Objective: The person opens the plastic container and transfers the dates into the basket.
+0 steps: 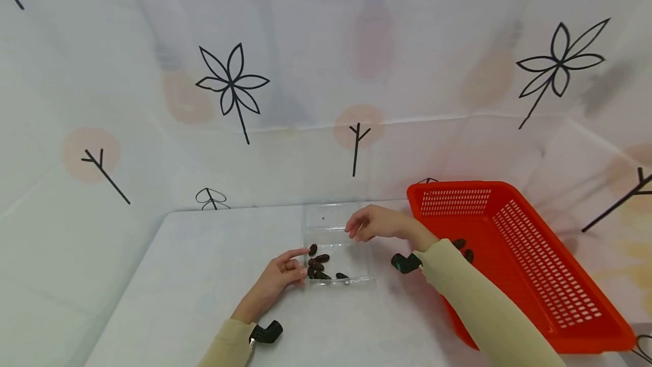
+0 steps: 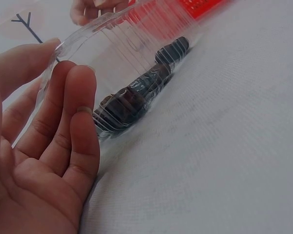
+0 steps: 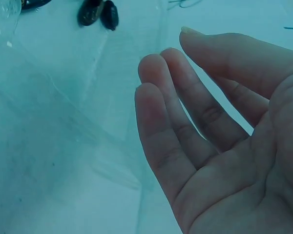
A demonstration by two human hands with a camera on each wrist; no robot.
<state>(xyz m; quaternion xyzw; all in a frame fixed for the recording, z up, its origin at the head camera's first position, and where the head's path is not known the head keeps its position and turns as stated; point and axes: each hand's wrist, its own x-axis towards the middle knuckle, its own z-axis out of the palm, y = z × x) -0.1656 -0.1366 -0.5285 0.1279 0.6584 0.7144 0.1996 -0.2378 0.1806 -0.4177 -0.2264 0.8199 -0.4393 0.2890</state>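
A clear plastic box (image 1: 351, 254) lies on the white table, its lid (image 1: 331, 214) folded back toward the wall. Several dark brown oval pieces (image 1: 322, 258), looking like dates, are gathered along its left side, with one date (image 1: 342, 276) apart near the front edge. My left hand (image 1: 277, 276) holds the left side of the box. In the left wrist view, bent fingers lie against the clear wall, beside the dates (image 2: 122, 107). Over the back right of the box hovers my right hand (image 1: 374, 223), fingers loosely bent and nothing between them, as the right wrist view shows too.
To the right stands a red plastic basket (image 1: 514, 293) with slotted walls. A few dates (image 1: 460, 243) lie in it, partly behind the right sleeve (image 1: 474, 293). White patterned cloth (image 1: 305, 152) hangs behind the table.
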